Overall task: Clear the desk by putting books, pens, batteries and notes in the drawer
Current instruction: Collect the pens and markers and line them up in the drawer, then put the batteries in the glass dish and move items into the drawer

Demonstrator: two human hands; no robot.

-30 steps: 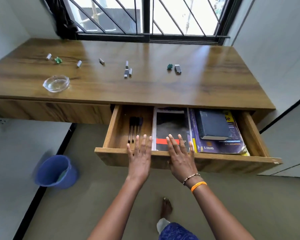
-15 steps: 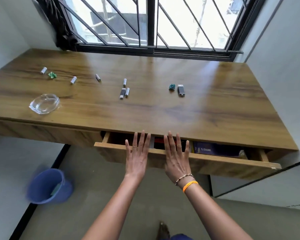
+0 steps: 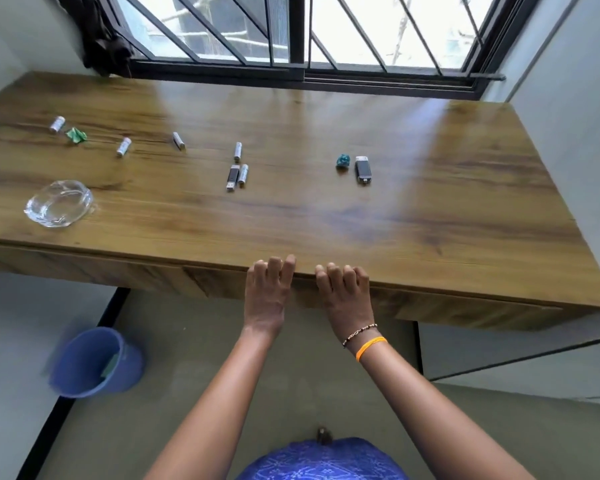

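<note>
Along the desk's (image 3: pixel 326 216) front edge the drawer (image 3: pixel 430 306) is now pushed shut, hiding the books and pens; both hands (image 3: pixel 305 292), side by side and apart, press its face with bent fingers, gripping nothing. Batteries (image 3: pixel 238 151) remain loose mid-desk toward the left corner, so clearing seems unfinished. The small green scraps (image 3: pixel 75 135) are too blurred to name.

Both arms reach forward, side by side. The left hand (image 3: pixel 265 296) and right hand (image 3: pixel 347 299) lie palm-down, fingers bent at the knuckles, holding nothing.
</note>
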